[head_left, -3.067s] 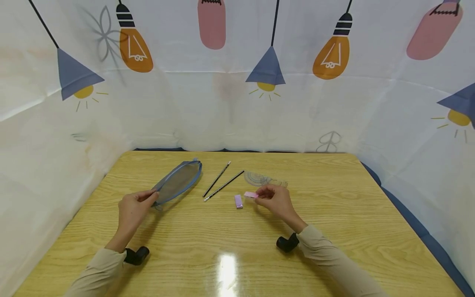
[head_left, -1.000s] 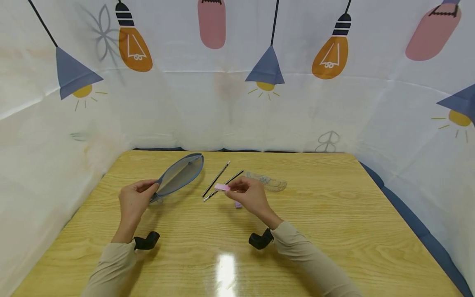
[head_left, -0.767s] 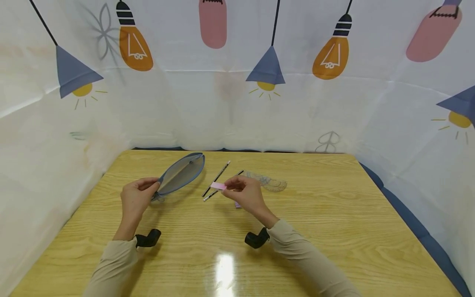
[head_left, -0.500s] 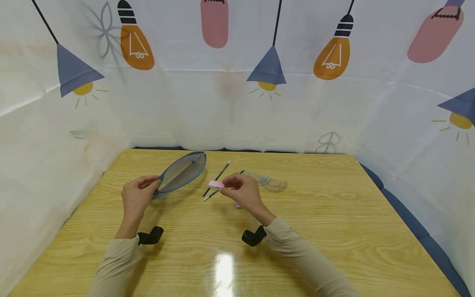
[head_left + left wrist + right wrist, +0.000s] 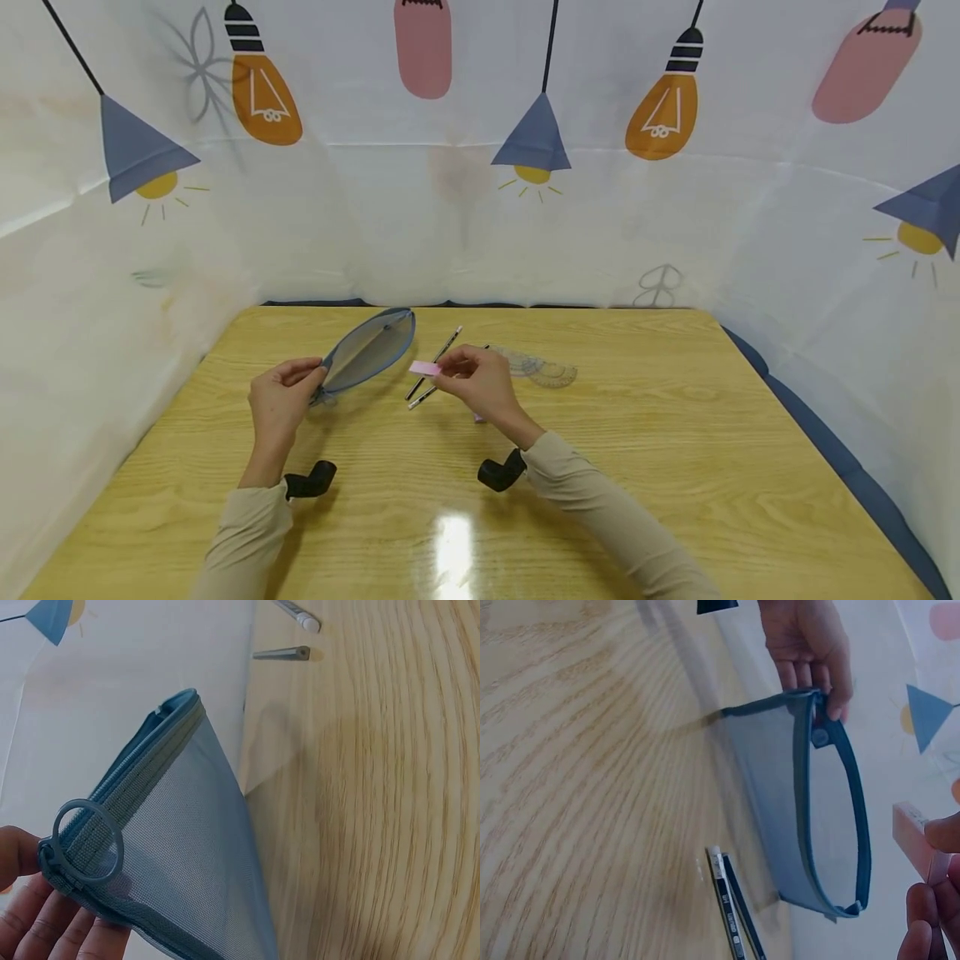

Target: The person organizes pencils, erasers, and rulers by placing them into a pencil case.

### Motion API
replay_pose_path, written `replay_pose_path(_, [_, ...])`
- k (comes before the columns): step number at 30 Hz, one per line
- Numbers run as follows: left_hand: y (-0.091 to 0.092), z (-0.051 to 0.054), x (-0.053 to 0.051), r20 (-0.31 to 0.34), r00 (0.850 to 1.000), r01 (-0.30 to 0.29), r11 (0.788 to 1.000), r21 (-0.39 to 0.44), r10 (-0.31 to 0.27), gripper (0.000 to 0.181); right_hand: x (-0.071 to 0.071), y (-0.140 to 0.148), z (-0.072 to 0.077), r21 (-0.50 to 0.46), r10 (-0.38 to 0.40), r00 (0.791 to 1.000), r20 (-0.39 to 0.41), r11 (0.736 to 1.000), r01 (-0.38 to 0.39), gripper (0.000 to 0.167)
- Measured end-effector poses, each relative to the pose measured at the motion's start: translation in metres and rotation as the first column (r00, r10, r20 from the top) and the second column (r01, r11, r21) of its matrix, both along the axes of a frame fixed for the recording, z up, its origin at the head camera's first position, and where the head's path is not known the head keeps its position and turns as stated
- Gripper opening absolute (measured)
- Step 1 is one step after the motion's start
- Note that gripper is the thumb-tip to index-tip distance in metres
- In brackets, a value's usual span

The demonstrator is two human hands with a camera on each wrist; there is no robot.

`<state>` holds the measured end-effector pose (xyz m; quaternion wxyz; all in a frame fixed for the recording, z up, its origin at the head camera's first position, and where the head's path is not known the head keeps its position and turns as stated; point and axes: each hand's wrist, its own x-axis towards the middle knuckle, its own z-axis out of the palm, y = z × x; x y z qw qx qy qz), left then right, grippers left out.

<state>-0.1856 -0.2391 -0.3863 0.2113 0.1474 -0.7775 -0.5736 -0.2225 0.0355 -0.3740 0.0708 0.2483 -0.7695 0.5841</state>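
Note:
My left hand (image 5: 276,408) pinches one end of a blue mesh zip pouch (image 5: 375,358) and holds it above the table. The pouch's zipped side gapes wide in the right wrist view. A ring-shaped zip pull (image 5: 120,851) hangs by the fingers in the left wrist view. Between thumb and fingertips, my right hand (image 5: 486,385) grips a pink eraser (image 5: 422,367), apart from the pouch and to its right. A second, purple eraser (image 5: 478,418) lies on the table, mostly hidden behind the right hand.
Two dark pencils (image 5: 452,337) with white ends lie on the wooden table (image 5: 637,467), partly covered by the right hand. Beyond that hand is a clear protractor (image 5: 555,373). A printed white curtain (image 5: 375,225) surrounds the table's back and sides.
My right hand has carried the pink eraser leftward from beside the purple eraser toward the pouch. The pouch has been turned so its mouth gapes, and the left hand has shifted slightly right.

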Motion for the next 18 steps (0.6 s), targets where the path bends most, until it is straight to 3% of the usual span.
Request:
replay_pose_path(2, [0.001,0.000,0.000,-0.005,1.000,0.000,1.000,0.013,0.000,0.027,-0.008,-0.003,-0.009,-0.014,-0.002,1.000,0.006,1.000,0.002,0.018])
replay_pose_path(7, [0.004,-0.001,-0.002,-0.011,1.000,0.008,1.000,0.024,-0.008,0.028,-0.015,-0.009,-0.009,-0.047,-0.005,0.999,0.040,0.999,0.007,0.016])
replay_pose_path(18, [0.010,-0.004,-0.002,-0.015,1.000,0.016,1.000,0.020,-0.016,0.026,-0.026,-0.021,-0.011,-0.017,-0.011,0.999,0.049,1.000,0.012,0.016])
